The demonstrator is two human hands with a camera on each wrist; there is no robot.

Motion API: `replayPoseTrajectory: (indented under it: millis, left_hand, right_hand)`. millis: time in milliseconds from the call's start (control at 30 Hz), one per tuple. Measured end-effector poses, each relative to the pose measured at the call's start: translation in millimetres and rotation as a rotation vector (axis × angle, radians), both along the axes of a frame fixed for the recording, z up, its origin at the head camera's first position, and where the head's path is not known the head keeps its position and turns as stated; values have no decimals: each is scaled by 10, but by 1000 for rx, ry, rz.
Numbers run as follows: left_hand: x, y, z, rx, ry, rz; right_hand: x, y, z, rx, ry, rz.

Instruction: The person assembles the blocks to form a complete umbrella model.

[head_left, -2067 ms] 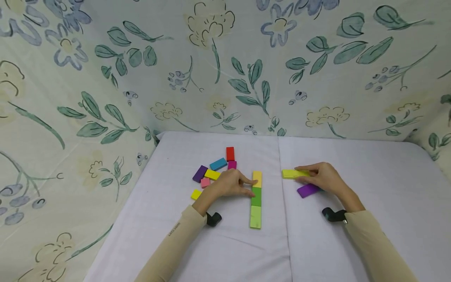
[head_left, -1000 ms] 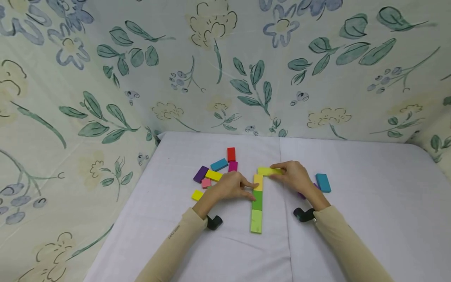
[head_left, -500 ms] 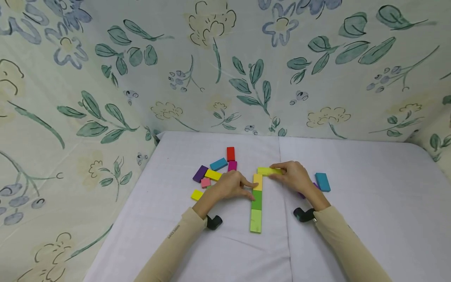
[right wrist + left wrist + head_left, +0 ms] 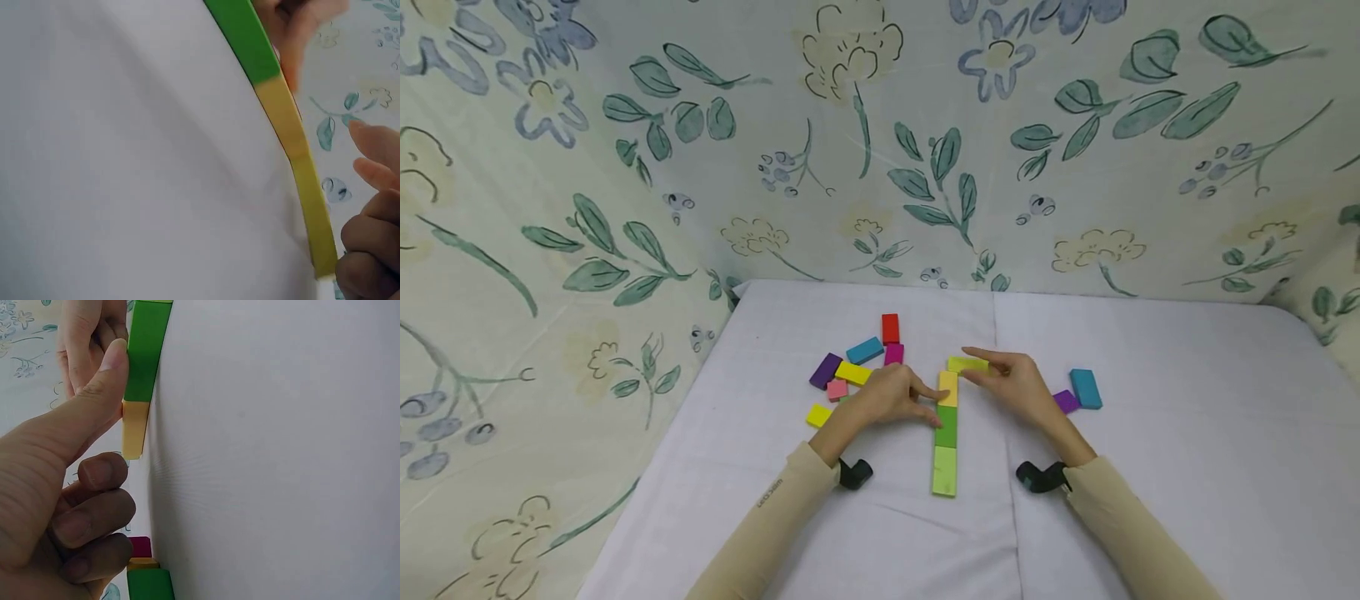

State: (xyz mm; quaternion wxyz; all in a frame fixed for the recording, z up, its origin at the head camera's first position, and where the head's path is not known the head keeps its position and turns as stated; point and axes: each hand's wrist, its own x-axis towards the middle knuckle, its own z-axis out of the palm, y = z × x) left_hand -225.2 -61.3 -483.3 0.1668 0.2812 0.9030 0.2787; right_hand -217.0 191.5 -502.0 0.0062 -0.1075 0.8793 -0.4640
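Several flat blocks form a line on the white cloth: a light green block, a green block and a yellow-orange block. At the far end, a lemon-yellow block lies crosswise, pointing right and meeting the orange one in the right wrist view. My left hand rests its index fingertip on the orange block and its thumb tip on the green one; its other fingers curl under. My right hand is at the lemon-yellow block, thumb and index spread apart, gripping nothing.
Left of the line lie a red block, a blue block, a magenta block, a dark purple block, and yellow and pink ones, partly behind my left hand. To the right are a purple block and a blue block.
My right hand carried the lemon-yellow block leftward to the line's far end, then let go and spread its fingers. My left hand has stayed on the line.
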Motion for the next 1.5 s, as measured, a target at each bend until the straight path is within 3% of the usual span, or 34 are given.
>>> replayPoseTrajectory:
  millis: [100,233,400,667,833,1000,1167,1300,1500]
  left_hand:
    - [6,-8,-2,5,3,1]
    - [0,-12,-14,20,12,-8]
    - [-2,-11,-14,30,12,-13]
    - [6,-8,-6,21,7,-7]
    - [12,-62,55,52,44,5]
    - [-8,-297,150,159,52,109]
    - [-55,-665,176,177,33,249]
    - [-97,-882,90,216,-5,260]
    - [-121,-1001,-31,248,10,248]
  right_hand:
    - [81,-116,-64,-111,-31,-12]
    - [136,-236,-120,-158,-21,-87]
    - [154,-300,-160,-136,7,-164]
    - [174,-307,-182,-99,44,-172]
    - [170,-302,-179,-92,50,-184]
    - [177,-319,-170,-107,21,-184]
    - [183,-333,-164,-117,18,-190]
    - [187,-325,-167,-111,27,-194]
    - [188,-335,-166,-112,33,-192]
